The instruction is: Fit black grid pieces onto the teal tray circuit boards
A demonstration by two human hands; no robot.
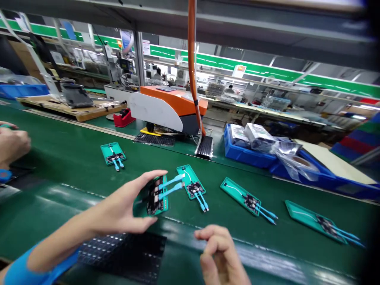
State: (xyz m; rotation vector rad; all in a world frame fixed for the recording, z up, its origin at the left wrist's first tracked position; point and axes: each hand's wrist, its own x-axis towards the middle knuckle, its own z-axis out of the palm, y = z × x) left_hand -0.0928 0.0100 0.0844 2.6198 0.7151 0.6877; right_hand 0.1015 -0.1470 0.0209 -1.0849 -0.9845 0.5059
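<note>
My left hand (130,206) grips a green plastic casing with a circuit board (158,198) by its edges, thumb below and fingers above. Two light-blue cables with plugs (175,186) stick out of it to the right. My right hand (219,253) is apart from it at the front, fingers loosely curled with a gap to the thumb and nothing visible in them. Just behind lies a similar green casing (190,182) with a board and blue cables. Another such casing (243,196) is to the right of it. A black gridded mat (127,253) is under my left forearm.
More green casings lie on the green belt (142,158), one at far right (314,221) and one at left (113,154). A co-worker's hand (13,144) is at the left edge. Behind stand an orange-and-white machine (166,107), a red tape dispenser (124,117) and blue bins (246,154).
</note>
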